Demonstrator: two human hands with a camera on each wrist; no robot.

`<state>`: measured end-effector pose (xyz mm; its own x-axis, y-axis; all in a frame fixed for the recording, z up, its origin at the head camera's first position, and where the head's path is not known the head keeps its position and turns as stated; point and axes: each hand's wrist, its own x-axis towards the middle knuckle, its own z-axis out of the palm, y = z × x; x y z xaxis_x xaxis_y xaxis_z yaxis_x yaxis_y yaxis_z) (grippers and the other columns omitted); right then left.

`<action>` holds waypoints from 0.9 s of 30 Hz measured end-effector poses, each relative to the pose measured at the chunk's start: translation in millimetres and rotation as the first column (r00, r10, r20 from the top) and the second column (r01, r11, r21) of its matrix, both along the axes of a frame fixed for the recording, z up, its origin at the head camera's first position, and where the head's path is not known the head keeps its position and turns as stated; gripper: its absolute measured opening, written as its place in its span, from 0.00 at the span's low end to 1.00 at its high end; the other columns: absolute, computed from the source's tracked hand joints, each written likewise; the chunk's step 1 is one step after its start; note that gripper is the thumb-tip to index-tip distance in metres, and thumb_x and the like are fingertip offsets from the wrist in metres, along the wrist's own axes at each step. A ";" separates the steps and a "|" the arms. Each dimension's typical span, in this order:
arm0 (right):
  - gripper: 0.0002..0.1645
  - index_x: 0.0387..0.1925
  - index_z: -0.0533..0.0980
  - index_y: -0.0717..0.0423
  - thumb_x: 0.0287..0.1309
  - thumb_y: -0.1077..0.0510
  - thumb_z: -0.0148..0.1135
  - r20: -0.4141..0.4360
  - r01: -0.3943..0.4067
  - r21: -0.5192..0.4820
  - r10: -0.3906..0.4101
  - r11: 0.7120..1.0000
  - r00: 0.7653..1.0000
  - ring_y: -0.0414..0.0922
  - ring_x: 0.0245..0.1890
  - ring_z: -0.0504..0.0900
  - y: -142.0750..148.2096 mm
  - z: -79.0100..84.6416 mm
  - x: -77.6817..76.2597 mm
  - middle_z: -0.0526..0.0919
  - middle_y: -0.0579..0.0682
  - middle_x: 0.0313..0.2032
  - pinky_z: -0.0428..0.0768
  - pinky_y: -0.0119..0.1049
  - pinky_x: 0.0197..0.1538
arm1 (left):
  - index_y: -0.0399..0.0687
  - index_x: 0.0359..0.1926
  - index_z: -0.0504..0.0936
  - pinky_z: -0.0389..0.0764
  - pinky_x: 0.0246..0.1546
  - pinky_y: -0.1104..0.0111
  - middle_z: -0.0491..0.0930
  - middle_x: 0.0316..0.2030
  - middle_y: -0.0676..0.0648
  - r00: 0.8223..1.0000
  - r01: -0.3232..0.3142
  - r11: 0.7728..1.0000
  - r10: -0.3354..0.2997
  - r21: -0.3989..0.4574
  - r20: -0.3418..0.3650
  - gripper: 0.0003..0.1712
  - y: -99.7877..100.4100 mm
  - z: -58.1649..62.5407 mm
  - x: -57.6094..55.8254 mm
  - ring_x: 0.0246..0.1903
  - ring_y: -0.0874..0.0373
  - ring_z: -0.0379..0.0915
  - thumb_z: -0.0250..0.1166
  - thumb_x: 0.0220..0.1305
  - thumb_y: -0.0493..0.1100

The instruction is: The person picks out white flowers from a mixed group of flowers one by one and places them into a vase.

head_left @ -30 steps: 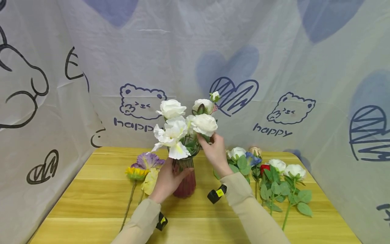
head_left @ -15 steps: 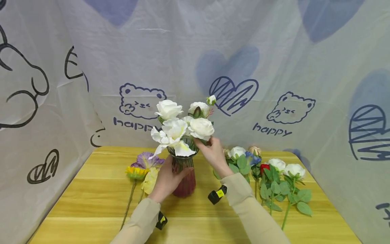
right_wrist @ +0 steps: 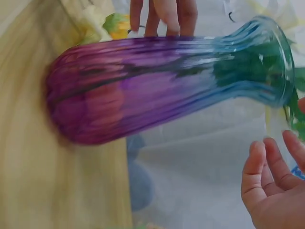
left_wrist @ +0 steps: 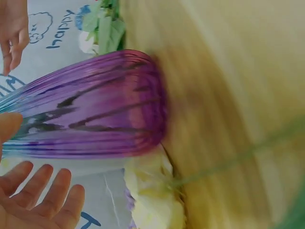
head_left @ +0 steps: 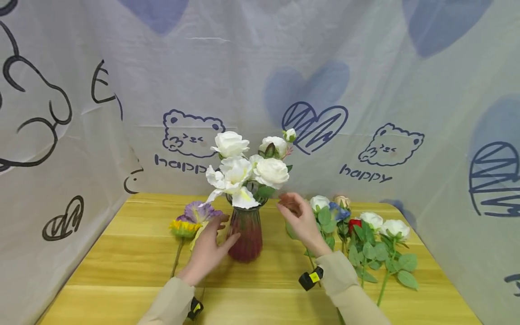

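A ribbed glass vase (head_left: 246, 239), teal at the neck and purple-red lower down, stands upright on the table with dark stems showing through its wall (right_wrist: 143, 86). Out of its mouth rise white roses (head_left: 271, 173), a ruffled white flower (head_left: 233, 176) and a small white bud (head_left: 290, 135). My left hand (head_left: 208, 250) is beside the vase on the left, its fingers spread and bent slightly beside the glass (left_wrist: 95, 105). To the right of the rim hovers my right hand (head_left: 300, 221), fingers loosely curved and nothing held.
On the left lie a purple flower (head_left: 199, 212), a yellow flower (head_left: 183, 229) and a pale yellow bloom (left_wrist: 152, 191). Several stems lie at the right, with white roses (head_left: 395, 229), a red flower (head_left: 354, 225) and a blue one (head_left: 338, 211). A printed cloth (head_left: 243, 81) hangs behind the table.
My right hand has let go below the white rose and drawn back to the right. My left hand has released the vase and shifted left. The flowers have settled slightly lower.
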<state>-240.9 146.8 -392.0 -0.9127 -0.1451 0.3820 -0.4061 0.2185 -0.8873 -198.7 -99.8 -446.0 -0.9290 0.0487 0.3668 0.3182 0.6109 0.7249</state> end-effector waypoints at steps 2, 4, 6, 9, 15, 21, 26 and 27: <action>0.14 0.53 0.75 0.66 0.70 0.62 0.57 0.018 0.013 0.011 -0.013 1.000 1.000 0.32 0.42 0.81 8.5 -7.5 1.6 0.81 0.65 0.49 0.84 0.30 0.46 | 0.42 0.62 0.76 0.83 0.53 0.49 0.80 0.58 0.41 1.000 -0.007 0.999 0.007 -0.032 -0.014 0.27 -5.0 -2.3 6.8 0.54 0.42 0.80 0.68 0.66 0.47; 0.14 0.53 0.76 0.64 0.71 0.61 0.57 0.053 0.034 0.026 -0.035 0.999 0.998 0.32 0.41 0.81 17.2 -14.7 3.3 0.81 0.63 0.49 0.85 0.32 0.44 | 0.44 0.58 0.78 0.84 0.51 0.52 0.82 0.55 0.43 1.000 -0.008 0.997 0.007 -0.082 -0.012 0.21 -8.2 -3.8 13.9 0.52 0.45 0.81 0.67 0.68 0.47; 0.14 0.54 0.76 0.64 0.72 0.61 0.56 0.091 0.047 0.044 -0.051 0.998 0.995 0.33 0.40 0.81 26.7 -21.5 5.2 0.81 0.62 0.49 0.85 0.33 0.43 | 0.46 0.57 0.80 0.85 0.50 0.54 0.83 0.52 0.45 1.000 0.003 0.989 -0.004 -0.149 -0.009 0.18 -9.3 -4.9 20.9 0.50 0.47 0.82 0.66 0.68 0.46; 0.14 0.54 0.76 0.63 0.73 0.60 0.55 0.141 0.061 0.090 -0.073 0.994 0.987 0.34 0.41 0.81 41.6 -29.9 10.0 0.80 0.64 0.50 0.85 0.32 0.44 | 0.48 0.56 0.81 0.85 0.51 0.56 0.84 0.50 0.48 0.998 0.044 0.961 -0.053 -0.272 -0.027 0.17 -7.3 -6.2 30.7 0.49 0.51 0.83 0.66 0.68 0.46; 0.15 0.55 0.76 0.59 0.73 0.58 0.55 0.182 0.082 0.259 -0.132 0.962 0.974 0.43 0.44 0.81 74.8 -40.7 26.2 0.80 0.63 0.52 0.83 0.33 0.46 | 0.48 0.56 0.80 0.86 0.49 0.62 0.84 0.48 0.51 0.959 0.206 0.856 -0.273 -0.474 -0.077 0.18 9.0 -9.3 43.9 0.46 0.57 0.83 0.66 0.67 0.46; 0.15 0.56 0.77 0.58 0.73 0.59 0.55 0.193 0.101 0.415 -0.196 0.904 0.961 0.50 0.49 0.81 106.3 -45.3 42.5 0.81 0.60 0.53 0.82 0.38 0.48 | 0.49 0.57 0.80 0.85 0.50 0.64 0.83 0.49 0.52 0.903 0.319 0.738 -0.427 -0.595 -0.045 0.18 37.9 -9.7 48.0 0.47 0.58 0.81 0.64 0.69 0.47; 0.17 0.57 0.76 0.60 0.72 0.59 0.55 0.240 0.074 0.509 -0.225 0.858 0.944 0.52 0.51 0.82 125.2 -41.6 53.6 0.82 0.59 0.54 0.84 0.42 0.47 | 0.51 0.58 0.79 0.84 0.50 0.70 0.83 0.50 0.54 0.852 0.414 0.680 -0.523 -0.605 -0.004 0.18 67.1 -8.8 47.9 0.47 0.62 0.81 0.65 0.69 0.46; 0.17 0.57 0.76 0.60 0.71 0.59 0.55 0.252 0.064 0.523 -0.227 0.850 0.941 0.52 0.50 0.82 128.1 -41.3 55.2 0.82 0.59 0.53 0.84 0.44 0.48 | 0.52 0.58 0.79 0.84 0.50 0.71 0.83 0.50 0.54 0.842 0.429 0.670 -0.540 -0.605 -0.001 0.18 73.2 -7.9 47.8 0.47 0.62 0.81 0.65 0.69 0.46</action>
